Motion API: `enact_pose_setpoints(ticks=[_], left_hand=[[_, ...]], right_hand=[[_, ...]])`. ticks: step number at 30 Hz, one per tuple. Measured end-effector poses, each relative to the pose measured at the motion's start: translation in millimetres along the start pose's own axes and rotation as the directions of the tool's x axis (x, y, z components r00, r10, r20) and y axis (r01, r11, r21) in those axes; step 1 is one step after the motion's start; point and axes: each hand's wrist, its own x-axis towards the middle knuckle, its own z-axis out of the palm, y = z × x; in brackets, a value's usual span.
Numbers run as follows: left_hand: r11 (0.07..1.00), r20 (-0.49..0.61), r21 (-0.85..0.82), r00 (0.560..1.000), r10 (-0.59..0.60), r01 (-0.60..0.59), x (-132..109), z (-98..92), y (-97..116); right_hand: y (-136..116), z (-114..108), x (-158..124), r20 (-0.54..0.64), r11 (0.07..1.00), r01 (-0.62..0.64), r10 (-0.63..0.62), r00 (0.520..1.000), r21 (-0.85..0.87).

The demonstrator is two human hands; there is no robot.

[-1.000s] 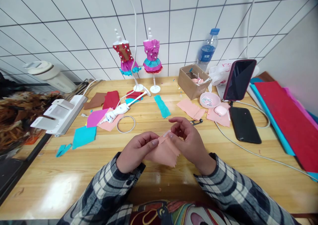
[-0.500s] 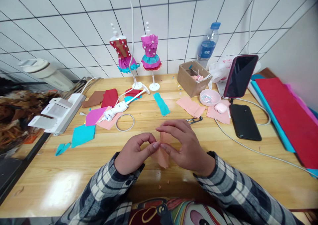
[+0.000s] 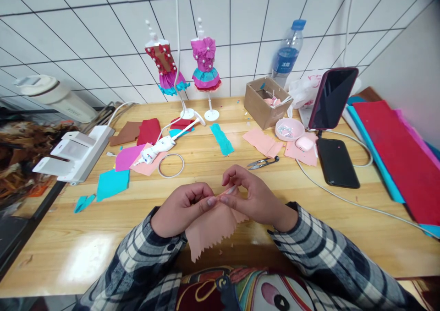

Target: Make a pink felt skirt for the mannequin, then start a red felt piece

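Your left hand (image 3: 184, 209) and right hand (image 3: 256, 196) stand close together, each pinching the upper edge of a thin peach crepe-like sheet with a saw-toothed lower edge (image 3: 211, 233), which hangs below your thumbs. Pulling your hands apart might tear it, since it looks flimsy; a slack pinch might let the bunched top slip. The sheet looks soft and matte, loosely folded near your right fingers. Beyond that hand lie slender dark-handled metal snips (image 3: 274, 159); farther beyond both hands, a crinkled turquoise strip (image 3: 222, 139).
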Motion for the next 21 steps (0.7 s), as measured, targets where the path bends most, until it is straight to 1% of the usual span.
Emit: enact_pose_setpoints(ticks=[2,4,6,9,13,15,18,21], left_hand=[[0.999,-0.022,0.029,1.000,0.016,-0.016,0.4,-0.7,0.0],[0.998,-0.050,0.064,0.998,0.031,-0.027,0.8,-1.2,-0.1],[0.995,-0.078,0.090,0.996,0.039,-0.032,0.9,-1.2,-0.6],[0.993,-0.101,0.114,0.994,0.047,-0.036,0.9,-0.2,-2.2],[0.986,-0.143,0.161,0.988,0.066,-0.042,1.0,1.1,-2.7],[0.976,-0.180,0.214,0.980,0.083,-0.044,1.0,1.7,-0.9],[0.952,-0.232,0.301,0.965,0.124,-0.050,0.5,2.6,4.1],[0.925,-0.260,0.373,0.949,0.180,-0.073,-1.1,3.4,8.4]], right_hand=[[-2.8,0.6,-0.2,-0.062,0.991,0.090,-0.096,0.993,-0.096],[-6.2,1.2,-1.3,-0.126,0.960,0.165,-0.197,0.972,-0.227],[-8.6,2.1,-2.7,-0.144,0.911,0.193,-0.260,0.955,-0.364],[-8.7,3.9,-4.4,-0.129,0.857,0.181,-0.274,0.953,-0.483],[-7.3,3.6,-4.6,-0.097,0.858,0.174,-0.250,0.963,-0.483],[-8.8,1.9,-4.3,-0.106,0.872,0.155,-0.229,0.968,-0.465],[-12.8,-0.4,-3.7,-0.152,0.912,0.111,-0.184,0.971,-0.395],[-15.0,-0.3,-2.6,-0.147,0.951,0.092,-0.140,0.979,-0.295]])
